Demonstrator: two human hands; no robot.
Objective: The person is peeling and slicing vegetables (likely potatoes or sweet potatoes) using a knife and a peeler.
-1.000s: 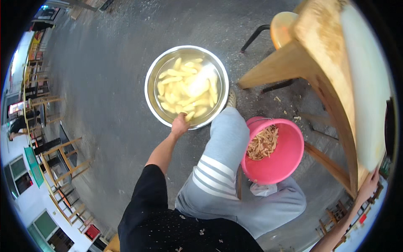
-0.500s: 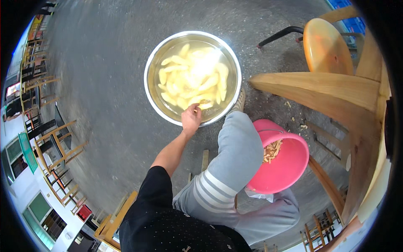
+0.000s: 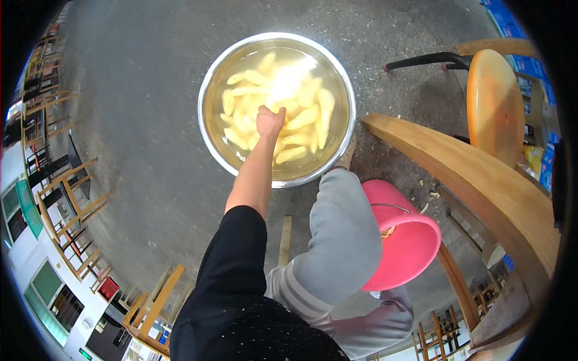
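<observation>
A large round metal basin (image 3: 203, 114) on the ground holds water and many long, pale yellow peeled tubers (image 3: 326, 108), perhaps potatoes. Into its middle reaches my left hand (image 3: 271, 123), back of the hand up and fingers pointing down among the tubers. Most of the fingers are hidden, so whether they close on a tuber does not show. Glare whitens the water just beyond the hand. My right hand is out of sight.
Right of my bent knee (image 3: 346, 222) stands a pink bucket (image 3: 409, 246) with brownish peelings (image 3: 388, 231) inside. A curved wooden beam (image 3: 463, 162) and an orange round-seated stool (image 3: 495, 108) take up the right side. Wooden chairs (image 3: 69, 195) line the left, and scraps lie on the ground.
My left hand has moved from the basin's near rim further in, to the middle among the tubers. The view has shifted, so fewer peelings show in the bucket.
</observation>
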